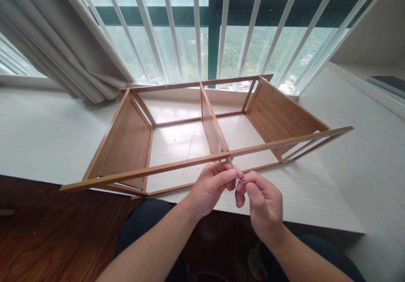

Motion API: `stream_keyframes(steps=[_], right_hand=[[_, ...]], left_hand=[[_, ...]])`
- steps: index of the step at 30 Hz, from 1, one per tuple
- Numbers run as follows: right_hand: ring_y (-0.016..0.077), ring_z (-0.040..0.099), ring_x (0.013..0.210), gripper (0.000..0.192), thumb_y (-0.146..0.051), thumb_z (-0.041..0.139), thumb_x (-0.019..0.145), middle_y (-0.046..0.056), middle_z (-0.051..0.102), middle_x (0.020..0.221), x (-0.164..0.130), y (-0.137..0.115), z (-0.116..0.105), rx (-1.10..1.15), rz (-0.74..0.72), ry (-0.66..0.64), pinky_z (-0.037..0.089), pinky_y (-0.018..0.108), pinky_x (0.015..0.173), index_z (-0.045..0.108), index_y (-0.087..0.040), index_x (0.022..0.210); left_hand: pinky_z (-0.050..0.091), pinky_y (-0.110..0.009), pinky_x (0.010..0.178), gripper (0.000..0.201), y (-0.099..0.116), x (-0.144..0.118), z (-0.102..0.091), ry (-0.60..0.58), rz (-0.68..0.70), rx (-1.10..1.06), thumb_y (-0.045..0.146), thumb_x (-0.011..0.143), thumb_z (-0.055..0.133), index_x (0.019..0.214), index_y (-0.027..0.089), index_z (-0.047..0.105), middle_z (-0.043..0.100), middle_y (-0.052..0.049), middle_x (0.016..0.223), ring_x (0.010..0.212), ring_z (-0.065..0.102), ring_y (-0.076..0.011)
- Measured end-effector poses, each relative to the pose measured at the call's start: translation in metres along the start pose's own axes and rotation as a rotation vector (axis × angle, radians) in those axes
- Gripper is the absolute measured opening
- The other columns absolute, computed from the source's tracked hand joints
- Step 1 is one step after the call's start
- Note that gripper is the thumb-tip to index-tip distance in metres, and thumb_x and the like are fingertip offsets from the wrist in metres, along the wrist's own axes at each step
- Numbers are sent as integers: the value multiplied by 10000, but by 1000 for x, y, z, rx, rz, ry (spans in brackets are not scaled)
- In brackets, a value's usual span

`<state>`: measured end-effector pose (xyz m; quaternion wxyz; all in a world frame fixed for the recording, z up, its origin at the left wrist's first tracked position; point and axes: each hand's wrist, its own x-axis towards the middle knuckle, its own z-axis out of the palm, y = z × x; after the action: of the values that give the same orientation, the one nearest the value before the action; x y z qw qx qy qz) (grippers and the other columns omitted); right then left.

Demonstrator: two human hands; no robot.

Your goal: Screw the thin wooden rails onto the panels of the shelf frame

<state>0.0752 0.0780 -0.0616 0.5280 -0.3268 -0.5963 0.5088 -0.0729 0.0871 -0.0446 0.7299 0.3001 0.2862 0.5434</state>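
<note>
Between both hands is a thin metal hex key (230, 162), its long shaft reaching up to the front rail (177, 164) of a brown wooden frame where the middle divider (211, 119) meets it. My left hand (210, 189) pinches the shaft between thumb and fingers, just below the rail. At the bent lower end, the curled fingers of my right hand (265, 204) close around the short arm. Whether the tip sits in a screw is too small to tell. The frame has solid panels at its left end (125, 142) and right end (281, 109).
The frame rests on a white window ledge (47, 134). Behind it stand white window bars (196, 33), with a grey curtain (69, 41) at left. A white wall (354, 147) borders the right side. Dark wooden floor (47, 231) lies below the ledge, around my legs.
</note>
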Motion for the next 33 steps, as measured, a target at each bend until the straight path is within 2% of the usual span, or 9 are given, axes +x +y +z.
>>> stream_keyframes(steps=[5, 12, 18, 21, 24, 26, 29, 31, 33], right_hand=[[124, 550, 599, 234, -291, 555, 1003, -31, 585, 647, 3, -7, -2, -188, -108, -19, 436, 254, 622, 632, -207, 798], [104, 513, 544, 243, -261, 567, 985, -47, 542, 604, 8, -13, 1, -298, -170, -7, 419, 227, 568, 594, -202, 751], [106, 509, 536, 267, -293, 578, 990, -44, 539, 576, 8, -14, 1, -293, -98, -4, 412, 233, 572, 651, -195, 752], [120, 527, 549, 336, -335, 551, 1004, -29, 555, 559, 7, -12, 3, -203, 8, 20, 428, 247, 594, 648, -189, 717], [131, 526, 522, 384, -378, 527, 1001, -13, 558, 525, 8, -11, 8, 32, 161, 30, 438, 257, 569, 635, -181, 690], [132, 504, 448, 381, -395, 525, 975, -13, 538, 483, 10, -13, 12, 288, 292, -8, 414, 253, 482, 625, -178, 677], [130, 444, 335, 379, -410, 513, 932, -21, 485, 415, 14, -17, 17, 612, 482, -133, 332, 238, 367, 592, -181, 640], [129, 440, 320, 378, -419, 517, 918, -17, 482, 402, 16, -19, 19, 699, 549, -187, 325, 231, 353, 581, -182, 631], [127, 447, 328, 392, -438, 529, 921, -9, 496, 408, 16, -20, 19, 706, 558, -186, 345, 230, 357, 593, -175, 637]], left_hand=[[422, -218, 613, 174, -1, 0, -1, 9, -5, 3, 285, 823, 783, 792, 116, 757, 599, -25, 680, 615, 503, -87], [453, -259, 640, 160, -1, -2, -1, 0, -44, -51, 281, 840, 757, 804, 125, 745, 608, -35, 704, 613, 506, -101], [508, -296, 596, 154, -2, 0, 1, -29, -42, -64, 282, 866, 720, 824, 134, 734, 553, 1, 598, 547, 578, -137], [507, -291, 530, 191, -2, 1, 0, -39, -40, -49, 322, 857, 735, 826, 134, 714, 551, 12, 570, 511, 621, -167], [490, -278, 476, 246, -2, 2, 0, -22, -59, -20, 367, 830, 765, 823, 132, 692, 570, 13, 553, 470, 623, -177], [477, -249, 482, 265, -1, 1, 0, 15, -60, 3, 369, 811, 789, 810, 127, 680, 590, 4, 542, 468, 616, -157], [455, -214, 494, 274, -1, 1, 0, 51, -47, 21, 361, 810, 795, 788, 124, 659, 626, -17, 533, 460, 594, -123], [437, -201, 482, 282, 0, 0, 1, 57, -43, 23, 367, 811, 793, 786, 124, 651, 635, -22, 529, 442, 577, -112], [430, -203, 468, 290, 0, 0, 2, 51, -47, 24, 376, 812, 790, 790, 126, 646, 639, -24, 529, 433, 574, -115]])
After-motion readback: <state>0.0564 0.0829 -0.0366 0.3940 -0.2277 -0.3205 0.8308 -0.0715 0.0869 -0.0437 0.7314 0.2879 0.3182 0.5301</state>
